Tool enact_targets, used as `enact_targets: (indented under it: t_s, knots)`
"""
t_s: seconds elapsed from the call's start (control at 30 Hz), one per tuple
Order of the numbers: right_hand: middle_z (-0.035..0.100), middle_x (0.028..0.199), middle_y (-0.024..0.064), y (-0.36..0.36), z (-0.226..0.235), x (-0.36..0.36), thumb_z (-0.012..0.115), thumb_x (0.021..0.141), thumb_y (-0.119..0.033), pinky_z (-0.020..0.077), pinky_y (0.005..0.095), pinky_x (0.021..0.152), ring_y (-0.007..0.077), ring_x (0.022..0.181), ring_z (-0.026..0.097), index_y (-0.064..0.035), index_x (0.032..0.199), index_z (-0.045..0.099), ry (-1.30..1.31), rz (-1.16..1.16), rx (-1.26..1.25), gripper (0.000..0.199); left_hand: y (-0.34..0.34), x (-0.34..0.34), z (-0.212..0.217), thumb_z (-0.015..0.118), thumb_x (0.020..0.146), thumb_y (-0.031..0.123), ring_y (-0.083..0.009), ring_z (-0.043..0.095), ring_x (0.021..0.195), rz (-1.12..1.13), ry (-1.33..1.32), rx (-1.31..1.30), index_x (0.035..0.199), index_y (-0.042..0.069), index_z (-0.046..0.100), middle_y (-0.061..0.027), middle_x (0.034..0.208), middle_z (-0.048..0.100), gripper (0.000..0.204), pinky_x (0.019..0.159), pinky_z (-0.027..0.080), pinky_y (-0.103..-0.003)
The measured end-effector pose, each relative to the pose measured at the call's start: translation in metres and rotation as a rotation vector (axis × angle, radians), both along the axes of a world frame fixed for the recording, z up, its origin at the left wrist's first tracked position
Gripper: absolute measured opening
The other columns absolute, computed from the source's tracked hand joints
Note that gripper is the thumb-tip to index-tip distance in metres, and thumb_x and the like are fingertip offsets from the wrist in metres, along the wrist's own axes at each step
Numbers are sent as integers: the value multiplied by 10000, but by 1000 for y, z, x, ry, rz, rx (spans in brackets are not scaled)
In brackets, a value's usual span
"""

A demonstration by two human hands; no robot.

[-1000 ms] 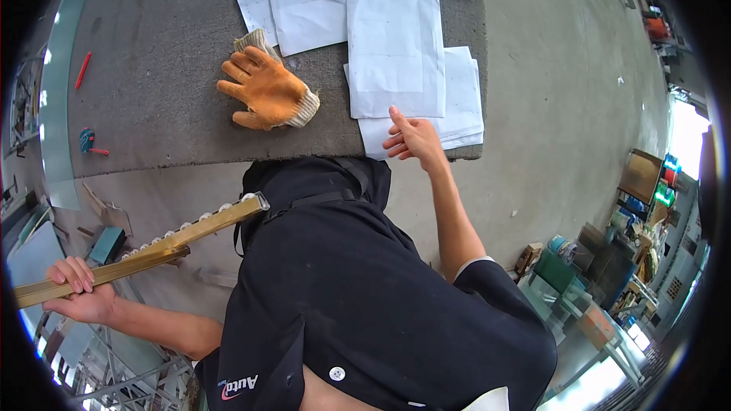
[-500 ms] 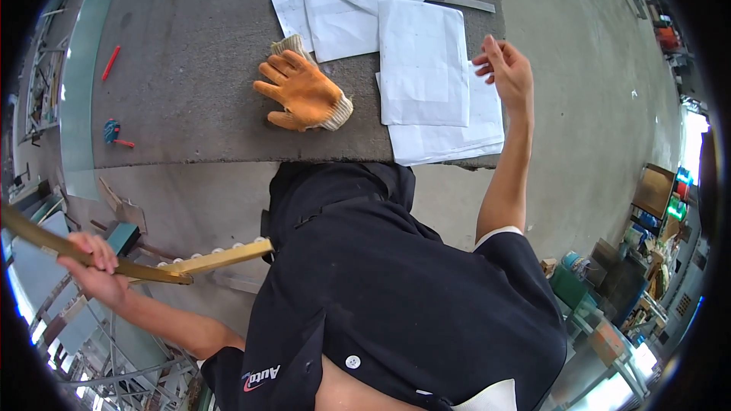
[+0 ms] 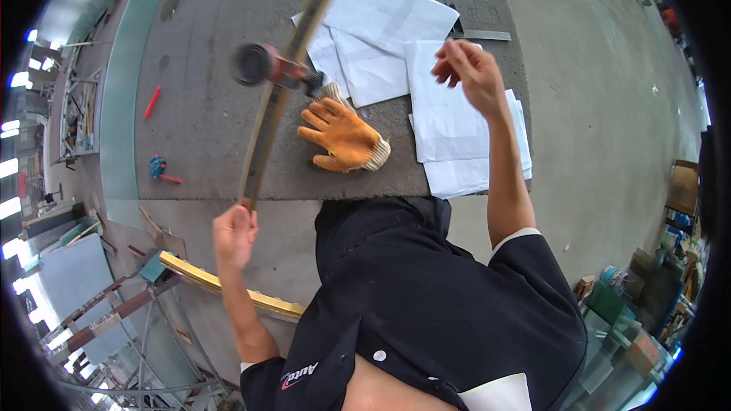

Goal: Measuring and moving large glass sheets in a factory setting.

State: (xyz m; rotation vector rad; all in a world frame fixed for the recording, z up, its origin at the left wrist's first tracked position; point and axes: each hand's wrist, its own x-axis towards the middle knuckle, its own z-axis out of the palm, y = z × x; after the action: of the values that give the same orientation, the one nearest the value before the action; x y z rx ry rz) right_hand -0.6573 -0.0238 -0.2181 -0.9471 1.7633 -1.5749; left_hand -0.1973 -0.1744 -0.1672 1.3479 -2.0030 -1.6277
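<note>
Bare hands (image 3: 235, 237), slim bar (image 3: 260, 141), creased paper (image 3: 448, 125)

The left hand (image 3: 236, 236) is clenched — the right hand (image 3: 477, 78) hovers, loosely curled.

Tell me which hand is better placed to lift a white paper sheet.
Right, most likely: the right hand appears empty and shows over the white sheets, while the left hand grips a long bar, farther from them.
</note>
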Motion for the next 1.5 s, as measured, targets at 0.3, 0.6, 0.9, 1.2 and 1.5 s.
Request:
enact_targets:
  t_s: [0.3, 0.6, 0.9, 1.2, 1.5]
  knots:
    - [689, 726, 65, 1, -1, 72, 252, 1003, -656, 453, 241, 541, 125, 630, 643, -29, 884, 680, -379, 198, 161, 768, 23, -56, -27, 486, 1013, 500, -14, 396, 517, -175, -20, 58, 745, 50, 566, 53, 588, 467, 531, 470, 290, -189]
    - [578, 577, 32, -5, 2, 87, 373, 1021, -575, 422, 254, 472, 113, 481, 535, -34, 746, 595, -574, -76, 101, 647, 28, -84, -37, 504, 1012, 488, -41, 384, 554, -235, -148, -51, 724, 16, 540, 36, 595, 437, 554, 492, 307, -234]
    - [530, 655, 56, -10, -19, 98, 736, 883, -239, 396, 295, 524, 114, 562, 476, 6, 1055, 502, 155, -186, 132, 380, 30, -80, -41, 519, 1013, 464, -46, 378, 546, -266, -261, -156, 690, 25, 505, 36, 571, 420, 545, 482, 303, -248]
    - [676, 924, 70, -10, -47, 142, 692, 936, -346, 509, 241, 685, 105, 779, 636, 22, 1222, 507, -770, 63, -8, 501, 44, -45, -65, 509, 1023, 434, -45, 382, 517, -214, -257, -100, 676, 39, 504, 32, 554, 437, 526, 467, 288, -246]
    - [697, 924, 79, -15, -67, 135, 627, 981, -267, 563, 289, 704, 127, 803, 675, 12, 1073, 630, -756, -93, -157, 294, 57, -32, -76, 514, 1017, 438, -52, 385, 514, -200, -279, -113, 677, 28, 504, 23, 547, 439, 533, 467, 293, -251]
